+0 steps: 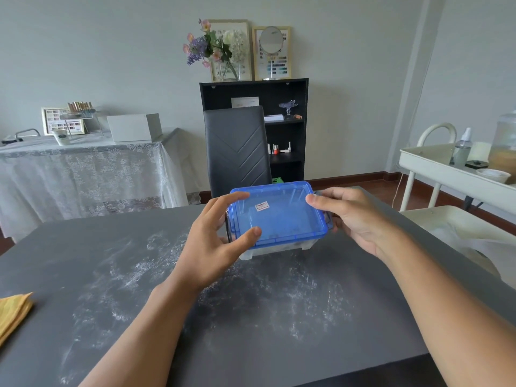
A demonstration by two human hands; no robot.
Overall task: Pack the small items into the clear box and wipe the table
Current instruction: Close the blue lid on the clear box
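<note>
Packing looks done: we grip the lidded clear box with left hand and right hand.
White smears cover the table; yellow cloth lies unused, so wiping remains.

Soft, even daylight, faint shadows, sharp centre, wide-angle bending at the edges.

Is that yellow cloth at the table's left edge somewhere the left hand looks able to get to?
Probably yes. The yellow cloth lies in the open on the table, with nothing between it and the left hand. That hand would first have to let go of the box, which both hands now hold.
</note>
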